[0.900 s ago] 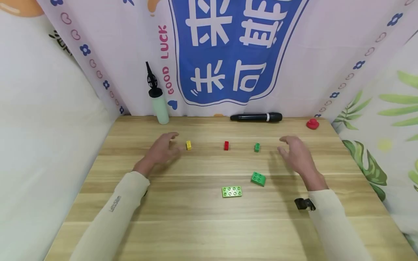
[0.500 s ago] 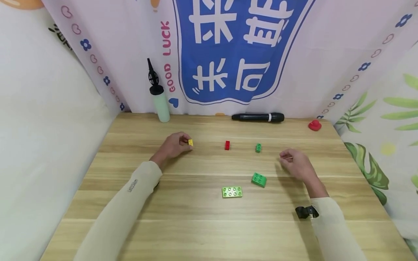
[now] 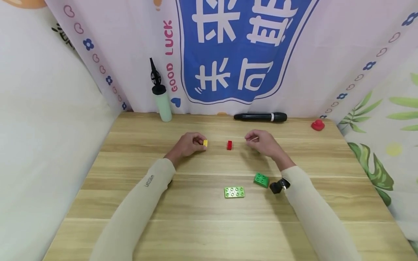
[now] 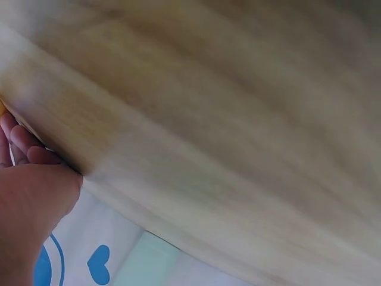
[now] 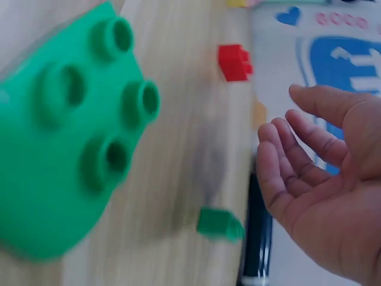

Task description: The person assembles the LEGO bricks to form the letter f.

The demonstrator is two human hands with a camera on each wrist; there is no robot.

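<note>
Tabletop (image 3: 196, 228), wood-grained in light brown bands, bearing the items listed below.

Left hand (image 3: 189, 143): thumb and fingers pinching a small yellow brick (image 3: 205, 143) at its near end; sleeve (image 3: 130, 210) cream, lettered along the forearm. The brick is held upright with its studs upward, low over the boards, left of centre; whether its underside touches them cannot be told. In the left-wrist view only a sliver of yellow shows at the frame edge, beside the fingertips.

Right hand (image 3: 262, 142): unoccupied, fingers loosely bent, thumb apart from them, palm visible in the right-wrist view. Nearest item, a small green brick (image 5: 217, 223), resting on the boards; the hand conceals it in the head view. On the wrist, a black device (image 3: 279, 186).

Small red brick (image 3: 229, 145): standing between the two hands, apart from both.

Larger green brick (image 3: 261, 179): four studs, one side sloping; set nearer the person, just beside the black device as seen from above.

Lime brick (image 3: 234, 192): eight studs in two rows, flat, left of the larger green brick and apart from it.

Back edge, left to right: pump (image 3: 163, 105), mint body with black top, upright; microphone (image 3: 260, 117), black with a pale ring, lying lengthwise; red toy (image 3: 318, 125), small, at the right corner.

Backdrop: pale cloth with a blue panel (image 3: 234, 81) in white characters, and "GOOD LUCK" in pink.
</note>
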